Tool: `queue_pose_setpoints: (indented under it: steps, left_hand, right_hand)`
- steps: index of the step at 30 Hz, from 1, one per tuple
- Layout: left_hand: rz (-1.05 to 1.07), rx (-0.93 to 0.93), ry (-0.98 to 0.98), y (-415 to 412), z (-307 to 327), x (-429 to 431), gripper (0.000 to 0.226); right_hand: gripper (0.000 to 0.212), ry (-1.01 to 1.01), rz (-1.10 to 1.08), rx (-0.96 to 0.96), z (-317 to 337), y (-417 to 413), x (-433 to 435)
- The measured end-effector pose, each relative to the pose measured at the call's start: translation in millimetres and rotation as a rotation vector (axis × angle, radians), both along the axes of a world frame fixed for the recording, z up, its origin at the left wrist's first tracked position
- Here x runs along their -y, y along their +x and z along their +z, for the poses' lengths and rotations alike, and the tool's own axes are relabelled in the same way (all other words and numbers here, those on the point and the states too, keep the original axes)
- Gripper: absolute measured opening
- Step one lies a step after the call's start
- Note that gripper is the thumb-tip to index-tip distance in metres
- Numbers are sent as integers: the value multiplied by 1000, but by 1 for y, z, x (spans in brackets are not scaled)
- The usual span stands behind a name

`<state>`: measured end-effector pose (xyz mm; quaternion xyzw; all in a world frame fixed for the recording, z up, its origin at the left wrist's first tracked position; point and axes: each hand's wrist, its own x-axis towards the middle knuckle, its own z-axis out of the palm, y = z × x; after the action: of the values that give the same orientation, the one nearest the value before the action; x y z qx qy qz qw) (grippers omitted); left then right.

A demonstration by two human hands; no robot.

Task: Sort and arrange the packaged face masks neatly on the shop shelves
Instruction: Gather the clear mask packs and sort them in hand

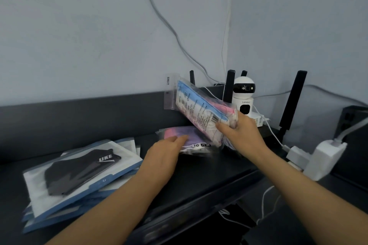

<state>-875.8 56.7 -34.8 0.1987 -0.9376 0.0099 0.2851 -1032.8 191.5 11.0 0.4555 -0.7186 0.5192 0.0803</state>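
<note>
A clear packet of blue and pink masks (199,111) hangs tilted in the air just left of the white security camera (244,97). Its long axis slants from upper left, away from the camera, down to lower right. The right hand (241,135) grips that low end, below the camera. Directly beneath, a pink and purple packet (189,133) lies flat on the dark shelf (209,175). The left hand (163,153) touches its near edge with fingers stretched and holds nothing. A stack of black-mask packets (79,171) sits well left of the camera. The raised packet likely needs levelling to lie on the flat one.
</note>
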Motion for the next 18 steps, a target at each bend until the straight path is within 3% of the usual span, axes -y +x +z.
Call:
queue_pose_setpoints:
  steps: [6,12,18]
  left_hand:
    - [21,79,-96,5,8,-13,59]
    - [7,135,-77,8,11,-16,59]
    - [-3,9,-24,13,16,-16,57]
  right_hand:
    - [57,15,-4,-158,4,8,-4]
    - [53,4,23,-227,4,7,-6]
    - [51,-28,23,-241,5,2,-6]
